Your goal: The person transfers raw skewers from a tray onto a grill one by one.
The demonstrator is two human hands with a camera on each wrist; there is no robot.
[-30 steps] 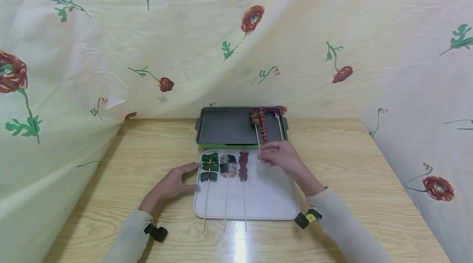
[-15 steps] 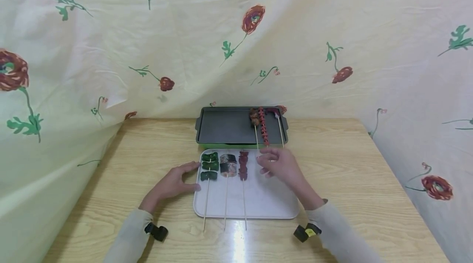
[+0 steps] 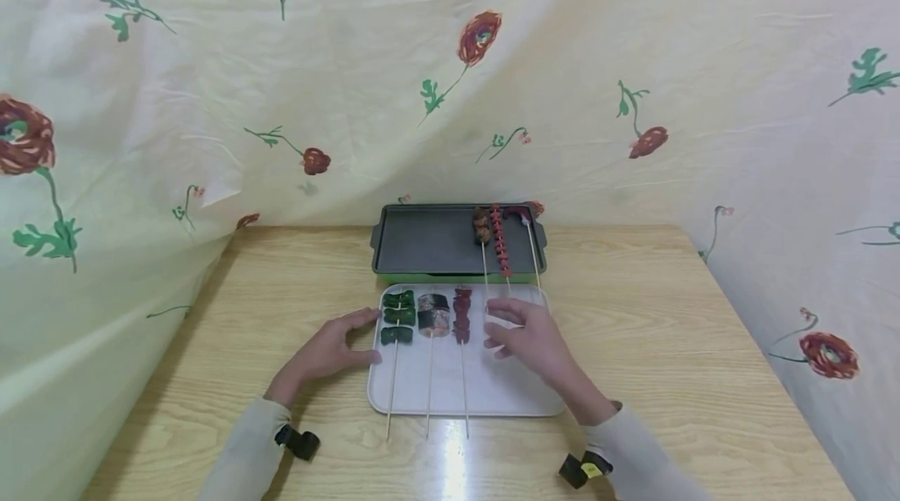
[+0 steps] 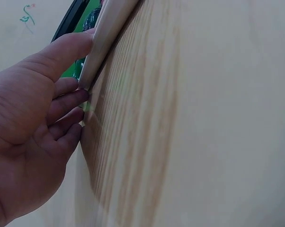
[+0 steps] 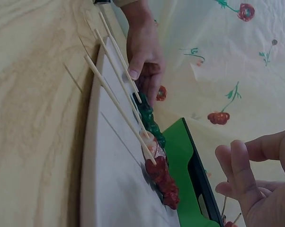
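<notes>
The brown-chunk wooden skewer (image 3: 481,224) lies on the black rectangular griddle (image 3: 429,243), whose green side (image 5: 178,146) only the right wrist view shows broadly. The right hand (image 3: 529,333), fingers parted, holds nothing; the left hand (image 3: 333,345), spread wide, touches the white rectangular tray (image 3: 506,384).

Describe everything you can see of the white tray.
The white tray is a shallow rectangle with rounded corners and a low rim, smooth, perhaps plastic. It lies flat on the wooden table, in front of the griddle. Three skewers lie on its left half, sticks overhanging the near edge. The left hand touches its left rim; the right hand hovers above.
</notes>
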